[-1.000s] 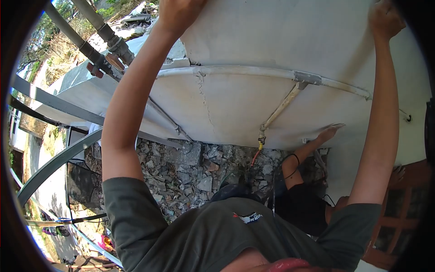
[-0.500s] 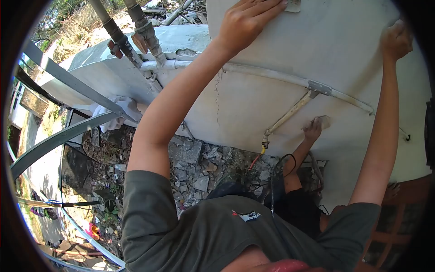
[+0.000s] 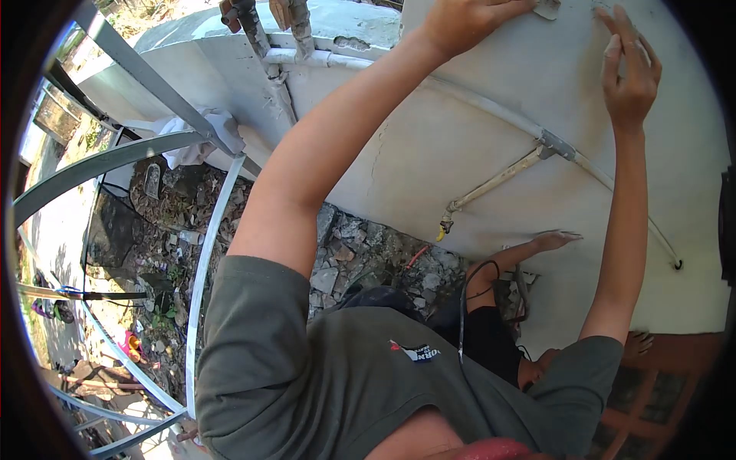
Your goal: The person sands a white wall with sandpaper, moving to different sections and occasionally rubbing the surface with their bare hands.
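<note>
Reaching up, I have both arms raised against the pale plastered wall (image 3: pixel 475 153). My left hand (image 3: pixel 468 19) lies on the plaster at the top edge of the view, holding nothing that I can see; its fingertips end just beside a small pale patch (image 3: pixel 548 9) on the wall, and I cannot tell whether they touch it. My right hand (image 3: pixel 629 69) is open, fingers together and pointing up the wall, empty, close to the surface. Below my hands a painted pipe (image 3: pixel 491 111) runs its long axis across the wall, sloping down toward my right, with a thinner branch (image 3: pixel 491 184) slanting off it. Lower down, another person's hand (image 3: pixel 556 240) presses flat on the same wall, above the rubble (image 3: pixel 345 253).
</note>
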A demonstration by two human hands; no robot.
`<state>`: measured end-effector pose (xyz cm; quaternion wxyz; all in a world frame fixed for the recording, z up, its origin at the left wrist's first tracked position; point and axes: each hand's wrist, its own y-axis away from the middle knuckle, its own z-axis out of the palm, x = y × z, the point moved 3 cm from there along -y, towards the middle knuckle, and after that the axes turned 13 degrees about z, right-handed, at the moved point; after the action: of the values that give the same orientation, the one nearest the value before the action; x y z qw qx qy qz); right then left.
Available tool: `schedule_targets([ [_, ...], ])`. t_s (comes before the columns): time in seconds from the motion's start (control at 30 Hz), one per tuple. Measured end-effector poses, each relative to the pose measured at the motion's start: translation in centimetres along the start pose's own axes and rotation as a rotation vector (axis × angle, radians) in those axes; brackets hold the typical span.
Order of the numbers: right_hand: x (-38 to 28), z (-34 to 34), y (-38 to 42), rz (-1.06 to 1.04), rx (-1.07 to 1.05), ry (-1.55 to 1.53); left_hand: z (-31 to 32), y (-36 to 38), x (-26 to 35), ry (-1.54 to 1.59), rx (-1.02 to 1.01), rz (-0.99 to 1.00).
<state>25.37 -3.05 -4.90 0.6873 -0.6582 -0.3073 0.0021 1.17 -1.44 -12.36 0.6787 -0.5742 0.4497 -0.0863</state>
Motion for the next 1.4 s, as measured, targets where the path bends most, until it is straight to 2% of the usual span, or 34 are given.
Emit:
schedule_targets([
  [0.03, -2.7, 0.1, 0.8, -0.081, -0.138, -0.089, -0.1, 0.1, 0.0, 0.012, -0.008, 0.001],
  [0.13, -5.5, 1.5, 2.7, -0.090, -0.202, -0.145, -0.4, 0.2, -0.3, 0.019, -0.015, 0.038],
  [0.33, -6.9, 3.2, 2.9, -0.026, -0.132, -0.208, -0.2, 0.4, -0.4, -0.006, -0.016, 0.040],
  [0.4, -7.1, 4.5, 3.2, 0.028, -0.024, -0.202, -0.3, 0.3, -0.4, -0.011, -0.019, 0.028],
  [0.53, -7.8, 5.8, 3.0, 0.086, 0.037, -0.228, -0.6, -0.3, 0.0, 0.000, 0.015, 0.004],
  [0.67, -7.2, 6.5, 3.2, 0.164, 0.122, -0.271, 0.2, 0.1, -0.6, 0.007, -0.001, 0.059],
  [0.73, -7.6, 6.1, 3.6, 0.198, 0.136, -0.305, 0.1, -0.3, 0.4, -0.213, 0.039, 0.047],
  [0.77, -7.7, 6.0, 3.8, 0.211, 0.116, -0.276, -0.3, -0.3, 0.5, -0.157, -0.029, 0.022],
  [0.93, -8.0, 6.4, 3.6, 0.212, 0.155, -0.235, -1.0, -0.5, 0.4, -0.034, -0.042, 0.026],
  [1.1, -8.0, 6.9, 4.0, 0.195, 0.139, -0.054, -1.5, -0.3, 0.2, 0.166, -0.029, -0.132],
  [1.3, -8.4, 7.4, 4.3, 0.256, 0.191, 0.007, -3.2, -1.0, -0.6, 0.330, -0.086, -0.027],
  [1.4, -8.5, 7.7, 4.2, 0.259, 0.235, 0.038, -6.3, -2.3, 0.2, 0.344, 0.044, -0.081],
])
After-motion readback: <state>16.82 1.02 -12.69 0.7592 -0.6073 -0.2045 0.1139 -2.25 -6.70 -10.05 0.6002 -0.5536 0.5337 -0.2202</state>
